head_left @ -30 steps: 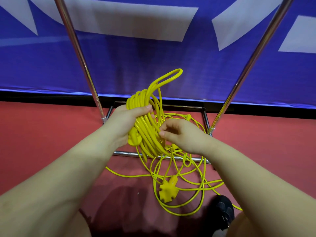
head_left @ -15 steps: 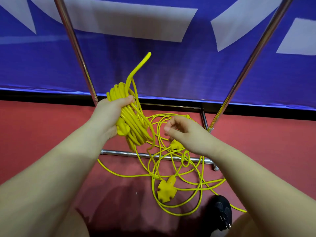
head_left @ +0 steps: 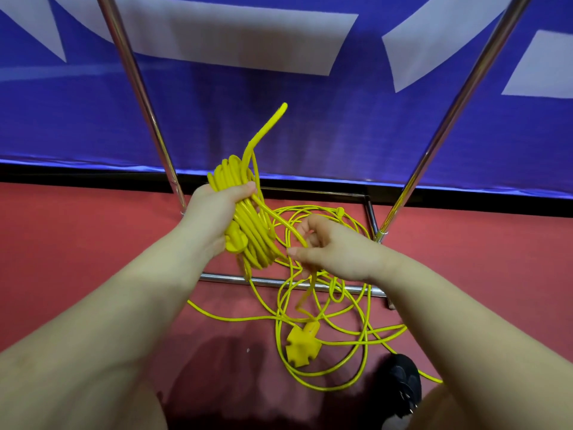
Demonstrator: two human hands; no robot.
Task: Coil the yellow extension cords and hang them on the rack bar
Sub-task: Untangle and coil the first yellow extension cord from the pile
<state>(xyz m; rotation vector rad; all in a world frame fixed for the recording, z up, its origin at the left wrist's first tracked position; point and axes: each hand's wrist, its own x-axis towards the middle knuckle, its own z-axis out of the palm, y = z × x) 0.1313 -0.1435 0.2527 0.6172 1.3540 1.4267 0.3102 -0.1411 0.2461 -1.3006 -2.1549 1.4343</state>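
A left hand (head_left: 214, 218) clamps its fingers around a coil (head_left: 251, 234) of yellow cord, 1 loop (head_left: 266, 128) jutting above them. The right hand (head_left: 335, 249) pinches a strand (head_left: 279, 218) just beside the coil. Below its fingers, loose cord (head_left: 356, 330) and a socket (head_left: 302, 347) lie across the rack base (head_left: 273, 282). The banner (head_left: 279, 119) shows no readable writing.

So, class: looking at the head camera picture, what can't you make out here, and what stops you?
- Rack's top bar: cut off by the top edge; only the uprights show.
- Plug in the left hand: mostly hidden by the coil.
- Black shoe: partly cut off by the right arm.
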